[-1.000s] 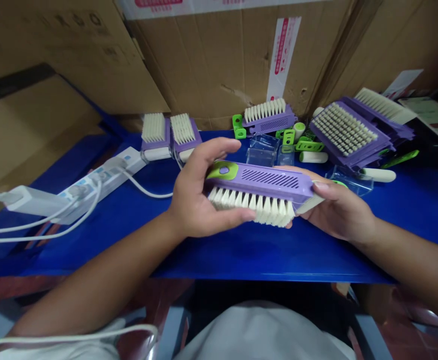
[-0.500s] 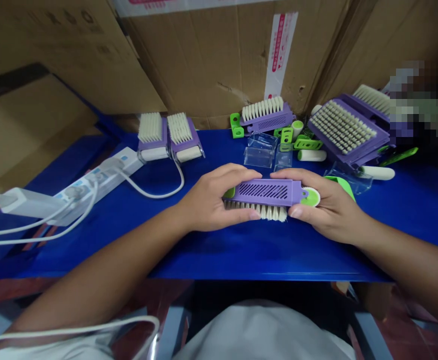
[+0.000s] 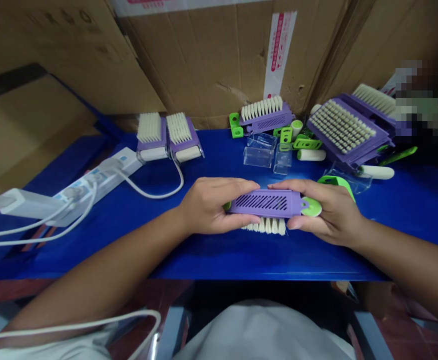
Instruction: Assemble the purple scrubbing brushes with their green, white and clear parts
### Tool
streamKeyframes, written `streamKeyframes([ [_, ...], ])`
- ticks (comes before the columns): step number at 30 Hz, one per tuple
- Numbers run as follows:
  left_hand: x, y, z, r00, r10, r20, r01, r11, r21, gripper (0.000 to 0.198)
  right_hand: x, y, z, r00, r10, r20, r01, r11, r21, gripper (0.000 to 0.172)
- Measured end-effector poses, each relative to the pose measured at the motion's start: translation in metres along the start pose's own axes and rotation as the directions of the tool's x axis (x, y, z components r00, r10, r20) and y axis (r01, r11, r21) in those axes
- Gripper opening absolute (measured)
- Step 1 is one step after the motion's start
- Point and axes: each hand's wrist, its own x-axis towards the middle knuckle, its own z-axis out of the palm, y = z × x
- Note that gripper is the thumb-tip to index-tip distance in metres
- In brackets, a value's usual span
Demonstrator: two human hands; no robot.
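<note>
Above the blue table point(image 3: 203, 260), a purple brush point(image 3: 266, 202) is held level between both hands, its white bristles pointing down toward me. My left hand point(image 3: 216, 205) is closed around its left end, thumb and fingers on opposite sides. A bit of green shows beside those fingers. At the other end, my right hand point(image 3: 324, 207) grips the brush near a round green piece point(image 3: 311, 207). Just behind my right hand lies a curved green part point(image 3: 337, 184), partly hidden by the fingers.
Two bristled brushes point(image 3: 151, 135) stand at the back left beside a white power strip point(image 3: 91, 182) with cables. Clear plastic pieces point(image 3: 258, 156), green parts, white rollers point(image 3: 311, 155) and stacked purple brushes point(image 3: 342, 125) lie at the back right. Cardboard boxes point(image 3: 211, 60) line the rear.
Both hands and the brush have moved slightly down toward the table's front edge. The round green piece has turned a little, showing less of its white rim.
</note>
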Motion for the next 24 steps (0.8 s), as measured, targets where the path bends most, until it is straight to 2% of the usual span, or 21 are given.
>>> streamKeyframes([
  [6, 0.0, 0.005, 0.003, 0.996, 0.065, -0.053, -0.065, 0.998, 0.012, 0.042, -0.008, 0.009, 0.007, 0.991, -0.13, -0.045, 0.129, 0.991, -0.029, 0.055],
  [11, -0.001, 0.012, 0.008, 0.991, 0.058, -0.121, -0.057, 0.998, 0.009, 0.038, -0.01, 0.008, 0.01, 0.974, -0.216, -0.063, 0.214, 0.976, -0.041, 0.056],
  [16, -0.002, 0.017, 0.011, 0.987, 0.002, -0.159, -0.001, 1.0, 0.007, 0.038, -0.008, -0.002, 0.007, 0.983, -0.182, -0.026, 0.181, 0.982, -0.053, 0.052],
  [20, 0.0, 0.016, 0.013, 0.982, 0.027, -0.185, -0.027, 1.0, -0.001, 0.038, -0.006, -0.005, 0.006, 0.979, -0.204, -0.003, 0.203, 0.977, -0.057, 0.051],
  [24, 0.003, 0.012, 0.014, 0.983, 0.058, -0.173, -0.062, 0.998, -0.014, 0.041, -0.004, -0.002, 0.007, 0.969, -0.249, -0.001, 0.248, 0.967, -0.05, 0.062],
])
